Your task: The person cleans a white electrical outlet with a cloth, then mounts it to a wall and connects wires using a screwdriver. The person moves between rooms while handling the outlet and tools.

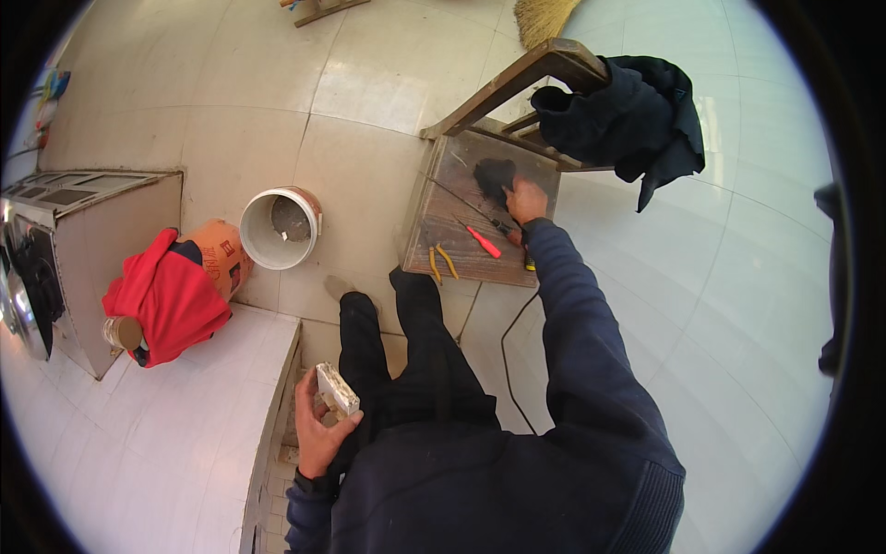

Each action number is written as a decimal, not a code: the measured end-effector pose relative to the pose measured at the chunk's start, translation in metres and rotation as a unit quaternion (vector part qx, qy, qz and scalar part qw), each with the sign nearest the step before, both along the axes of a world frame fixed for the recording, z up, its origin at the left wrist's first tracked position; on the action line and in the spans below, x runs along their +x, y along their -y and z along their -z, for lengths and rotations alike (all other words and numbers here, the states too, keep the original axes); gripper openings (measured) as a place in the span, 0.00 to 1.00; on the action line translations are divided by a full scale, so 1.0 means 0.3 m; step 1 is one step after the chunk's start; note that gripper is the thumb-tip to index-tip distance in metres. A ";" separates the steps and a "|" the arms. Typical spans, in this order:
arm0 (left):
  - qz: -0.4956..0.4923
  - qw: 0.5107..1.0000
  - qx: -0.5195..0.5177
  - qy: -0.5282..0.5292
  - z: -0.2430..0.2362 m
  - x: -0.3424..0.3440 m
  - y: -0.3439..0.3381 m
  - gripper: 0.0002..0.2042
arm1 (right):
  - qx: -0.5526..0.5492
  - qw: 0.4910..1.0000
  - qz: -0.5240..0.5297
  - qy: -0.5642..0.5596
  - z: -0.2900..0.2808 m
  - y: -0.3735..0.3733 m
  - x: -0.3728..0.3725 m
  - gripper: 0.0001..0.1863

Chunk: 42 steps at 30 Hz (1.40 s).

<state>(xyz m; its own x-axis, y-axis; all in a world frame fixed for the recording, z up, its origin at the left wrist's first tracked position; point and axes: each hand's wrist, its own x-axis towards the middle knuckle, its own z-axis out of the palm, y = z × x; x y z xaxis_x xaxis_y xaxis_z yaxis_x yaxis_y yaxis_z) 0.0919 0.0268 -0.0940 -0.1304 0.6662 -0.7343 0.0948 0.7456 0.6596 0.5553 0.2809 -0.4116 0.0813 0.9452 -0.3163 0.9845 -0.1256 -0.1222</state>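
My left hand (pixel 318 427) grips a small white rectangular block (pixel 338 388) between thumb and fingers, above my left thigh. The block's upper side looks crumbly and brownish. My right hand (pixel 526 200) reaches to the wooden chair seat (pixel 484 266), its fingers closed at the edge of a crumpled black cloth (pixel 495 177). Near the right wrist lie a long thin metal rod tool with a dark handle (pixel 502 227) and a red screwdriver (pixel 483 242). Yellow-handled pliers (pixel 444 262) rest at the seat's near edge. A yellow and black item (pixel 530 263) is partly covered by my sleeve.
Black clothing (pixel 632 120) hangs over the chair back. A white bucket (pixel 268 242) stands left of the chair, beside an orange bag (pixel 221 254) and a red cloth (pixel 171 305). A metal cabinet (pixel 120 249) is farther left. A black cord (pixel 504 355) trails down from the chair.
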 end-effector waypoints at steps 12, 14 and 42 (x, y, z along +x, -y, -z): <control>0.083 0.978 0.186 -0.033 -0.162 -0.065 -0.162 0.52 | -0.246 0.617 0.270 -0.697 -0.967 0.151 -0.441 0.24; 0.065 0.974 0.219 0.003 -0.202 -0.080 -0.176 0.51 | -0.290 0.624 0.276 -0.671 -1.149 0.229 -0.619 0.26; 0.003 0.941 0.339 -0.006 -0.439 -0.294 0.018 0.50 | -0.297 0.653 0.120 -0.686 -1.541 0.395 -1.249 0.20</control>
